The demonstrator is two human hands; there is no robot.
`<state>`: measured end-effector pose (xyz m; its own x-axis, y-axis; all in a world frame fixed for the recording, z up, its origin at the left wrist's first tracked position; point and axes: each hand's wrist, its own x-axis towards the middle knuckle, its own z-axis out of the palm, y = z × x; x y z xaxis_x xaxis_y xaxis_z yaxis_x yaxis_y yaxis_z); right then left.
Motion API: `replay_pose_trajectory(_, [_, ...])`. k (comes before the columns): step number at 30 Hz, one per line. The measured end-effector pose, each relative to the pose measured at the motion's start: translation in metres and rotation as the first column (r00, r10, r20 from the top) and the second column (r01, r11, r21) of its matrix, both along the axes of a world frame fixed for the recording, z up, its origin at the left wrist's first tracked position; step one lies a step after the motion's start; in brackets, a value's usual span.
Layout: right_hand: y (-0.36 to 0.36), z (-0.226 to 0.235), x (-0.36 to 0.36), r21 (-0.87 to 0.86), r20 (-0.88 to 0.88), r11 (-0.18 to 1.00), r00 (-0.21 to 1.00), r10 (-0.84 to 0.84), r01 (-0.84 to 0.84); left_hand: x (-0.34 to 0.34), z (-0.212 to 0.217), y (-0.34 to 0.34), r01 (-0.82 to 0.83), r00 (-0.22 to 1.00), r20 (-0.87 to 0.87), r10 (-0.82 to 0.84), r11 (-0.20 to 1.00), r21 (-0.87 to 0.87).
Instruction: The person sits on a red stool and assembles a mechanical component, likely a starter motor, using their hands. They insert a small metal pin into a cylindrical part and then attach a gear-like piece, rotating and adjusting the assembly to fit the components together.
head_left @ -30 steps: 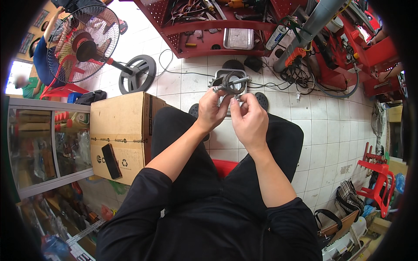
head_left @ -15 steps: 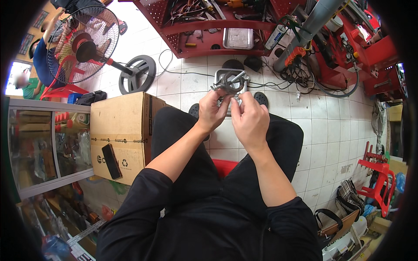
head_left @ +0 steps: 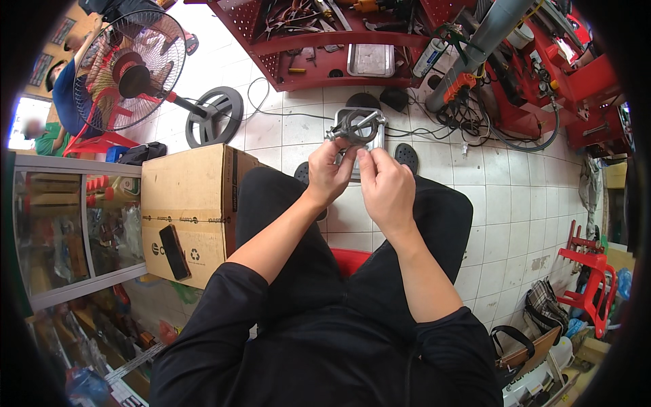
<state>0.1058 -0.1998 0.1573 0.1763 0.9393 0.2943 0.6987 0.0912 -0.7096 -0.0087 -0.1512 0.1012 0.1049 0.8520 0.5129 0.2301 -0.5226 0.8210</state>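
A dark grey metal part (head_left: 359, 124), with a round ring and a bright rod across it, is raised in front of my knees. My left hand (head_left: 327, 169) grips its near left side between thumb and fingers. Close beside it, my right hand (head_left: 388, 190) is closed, thumb and fingertips pinched together at the part's near edge. Whatever small thing those fingertips hold is hidden. Below the part, a silver metal tray (head_left: 377, 142) lies on the tiled floor between my feet.
A red tool cart (head_left: 325, 44) holding pliers stands ahead. To the left are a cardboard box (head_left: 183, 183) with a black phone (head_left: 174, 252) on it and a standing fan (head_left: 132, 78). Cables (head_left: 434, 133) trail across the floor at right. Red stools (head_left: 586, 285) stand far right.
My right hand has shifted slightly left, its fingertips drawing closer to my left thumb. The metal part has tilted a little; my left hand keeps its grip.
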Motion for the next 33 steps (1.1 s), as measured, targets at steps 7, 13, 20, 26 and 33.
replay_pose_trajectory(7, [0.002,0.008,0.001,-0.197,-0.341,0.979,0.940,-0.014,-0.057,0.000,0.001,0.000,0.018,1.000,0.009,-0.018,1.000,0.004])
replay_pose_trajectory(13, [0.000,0.009,0.001,-0.088,-0.046,0.996,0.999,-0.018,0.014,-0.002,0.000,0.002,0.025,0.999,-0.022,-0.025,1.000,0.014])
replay_pose_trajectory(20, [0.002,0.003,-0.001,0.039,0.165,0.999,0.986,-0.016,0.010,-0.002,-0.001,0.001,0.024,0.998,-0.058,-0.021,0.998,0.050])
replay_pose_trajectory(26, [0.000,0.004,-0.003,-0.033,-0.100,0.999,0.995,0.005,-0.008,-0.002,-0.001,0.000,0.020,0.999,-0.046,-0.017,0.998,0.055])
replay_pose_trajectory(33, [0.000,0.005,0.003,-0.128,-0.457,0.988,0.889,0.017,-0.085,-0.001,0.009,0.000,0.026,0.999,-0.041,-0.023,0.996,0.090])
